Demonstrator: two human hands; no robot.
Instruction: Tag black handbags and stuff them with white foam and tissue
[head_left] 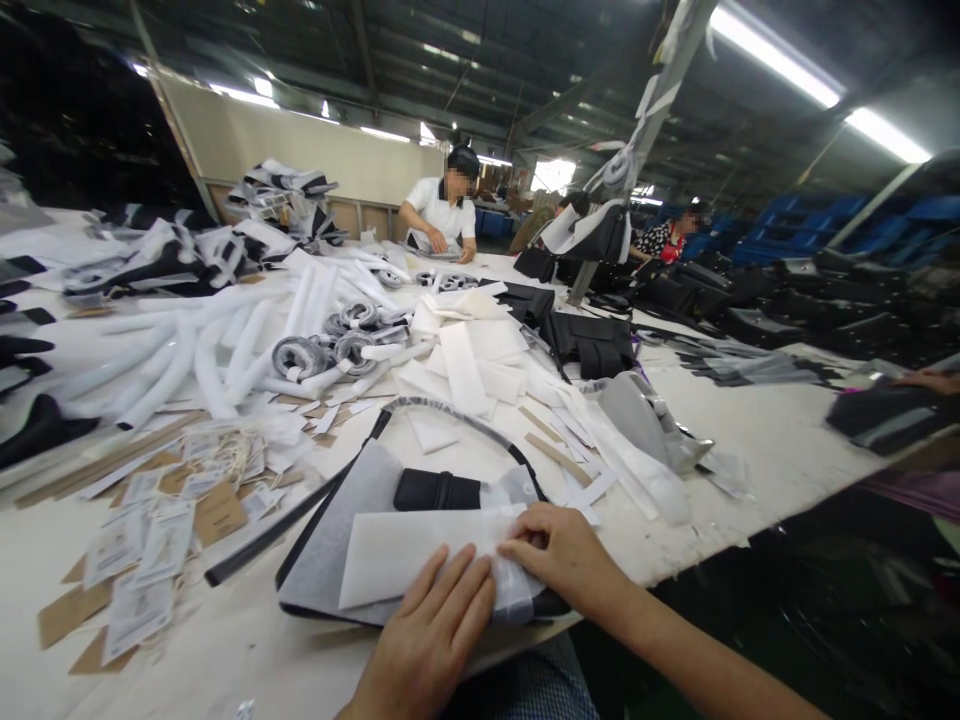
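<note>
A black handbag (289,572) lies flat at the table's near edge, its curved handle (457,408) pointing away from me. Grey-white tissue paper (319,555) covers much of its front, and a black strap tab (435,490) shows above. Across the bag rests a white foam sheet (386,550). My left hand (450,605) lies flat on that sheet with fingers stretched out. At the sheet's right end, the fingers of my right hand (559,555) are pinched together over a piece of clear plastic film (514,590). Whether the film is between those fingertips is hidden.
Paper hang tags (161,540) with strings lie at the left. Behind the bag are white foam sheets (480,345), wrapped rolled straps (300,358) and white tubes (217,350). Black bags (589,340) sit by a slanted post (637,150). Other people (442,210) work farther back.
</note>
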